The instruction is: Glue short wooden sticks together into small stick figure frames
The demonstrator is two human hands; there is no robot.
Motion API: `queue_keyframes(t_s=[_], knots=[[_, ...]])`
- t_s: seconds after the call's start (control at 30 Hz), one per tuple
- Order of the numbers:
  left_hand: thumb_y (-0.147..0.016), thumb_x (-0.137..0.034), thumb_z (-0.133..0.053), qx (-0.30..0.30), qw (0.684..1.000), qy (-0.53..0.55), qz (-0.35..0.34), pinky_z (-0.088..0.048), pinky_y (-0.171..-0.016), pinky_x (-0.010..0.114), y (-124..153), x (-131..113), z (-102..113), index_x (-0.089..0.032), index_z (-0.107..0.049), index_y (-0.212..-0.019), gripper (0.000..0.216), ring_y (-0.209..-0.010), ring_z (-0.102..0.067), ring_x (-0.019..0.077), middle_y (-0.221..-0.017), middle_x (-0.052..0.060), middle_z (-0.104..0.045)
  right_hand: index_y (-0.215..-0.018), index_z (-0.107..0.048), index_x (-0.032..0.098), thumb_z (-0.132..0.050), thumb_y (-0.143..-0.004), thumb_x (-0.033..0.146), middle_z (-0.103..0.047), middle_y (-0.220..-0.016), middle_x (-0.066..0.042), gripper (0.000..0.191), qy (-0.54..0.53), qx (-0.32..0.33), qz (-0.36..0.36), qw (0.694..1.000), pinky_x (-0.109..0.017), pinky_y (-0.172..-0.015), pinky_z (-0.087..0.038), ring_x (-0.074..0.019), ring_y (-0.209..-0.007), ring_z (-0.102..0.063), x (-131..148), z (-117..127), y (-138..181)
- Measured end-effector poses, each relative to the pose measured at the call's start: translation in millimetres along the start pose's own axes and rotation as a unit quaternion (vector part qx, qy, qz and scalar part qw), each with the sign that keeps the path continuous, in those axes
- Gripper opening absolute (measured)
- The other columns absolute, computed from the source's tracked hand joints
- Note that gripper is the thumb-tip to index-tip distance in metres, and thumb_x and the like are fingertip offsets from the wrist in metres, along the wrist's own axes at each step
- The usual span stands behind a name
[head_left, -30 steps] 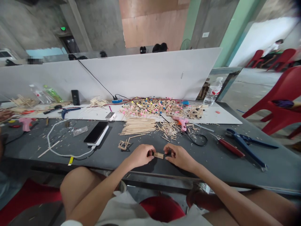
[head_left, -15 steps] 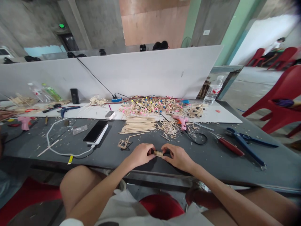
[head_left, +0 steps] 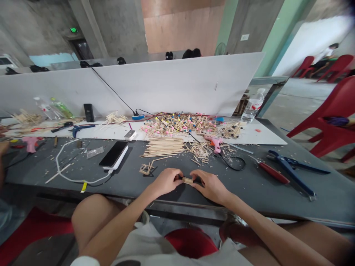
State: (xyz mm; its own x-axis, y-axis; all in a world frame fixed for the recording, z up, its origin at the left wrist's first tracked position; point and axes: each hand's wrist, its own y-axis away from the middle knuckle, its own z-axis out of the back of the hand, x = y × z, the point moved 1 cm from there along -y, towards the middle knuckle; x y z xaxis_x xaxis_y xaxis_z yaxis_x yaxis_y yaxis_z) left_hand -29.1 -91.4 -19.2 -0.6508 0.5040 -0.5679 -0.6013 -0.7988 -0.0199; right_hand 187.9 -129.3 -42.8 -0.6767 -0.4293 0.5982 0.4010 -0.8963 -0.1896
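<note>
Between my two hands, just above the dark table near its front edge, is a small bundle of short wooden sticks (head_left: 188, 180). My left hand (head_left: 168, 181) pinches its left end with thumb and fingers. At the right end my right hand (head_left: 210, 186) grips it the same way. The fingers hide both ends of the bundle. Left of my left hand lies a small frame of joined sticks (head_left: 146, 169). Behind the hands are a row of long thin sticks (head_left: 163, 147) and a heap of short cut pieces (head_left: 201, 152).
A pink glue gun (head_left: 215, 144) rests behind my right hand. To the right lie a red-handled tool (head_left: 273, 173) and blue cutters (head_left: 291, 171). A phone (head_left: 114, 154) on a white power bank is at left. Colour-tipped stick pieces (head_left: 180, 123) are piled along the white board (head_left: 177, 85).
Both hands stay on the bundle of sticks with almost no movement. The whole view has shifted very slightly. At the far left edge, another person's hand has moved.
</note>
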Motion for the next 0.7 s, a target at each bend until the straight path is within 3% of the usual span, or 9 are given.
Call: queue_keyframes(t_s=[0.7], knots=[[-0.080,-0.027,-0.070,0.023,1.000,-0.006,-0.009,-0.039,-0.061,0.022,1.4,4.8,-0.9,-0.018,-0.069,-0.091,0.014,-0.065,-0.061,0.0140,-0.074,0.001,-0.068,-0.123,-0.053,0.024,-0.059,-0.086,0.017,-0.068,-0.103,-0.002,0.038,0.007,0.018,0.032,0.999,-0.025,-0.067,-0.043,-0.0145,-0.075,-0.061,-0.4,2.9,-0.5]])
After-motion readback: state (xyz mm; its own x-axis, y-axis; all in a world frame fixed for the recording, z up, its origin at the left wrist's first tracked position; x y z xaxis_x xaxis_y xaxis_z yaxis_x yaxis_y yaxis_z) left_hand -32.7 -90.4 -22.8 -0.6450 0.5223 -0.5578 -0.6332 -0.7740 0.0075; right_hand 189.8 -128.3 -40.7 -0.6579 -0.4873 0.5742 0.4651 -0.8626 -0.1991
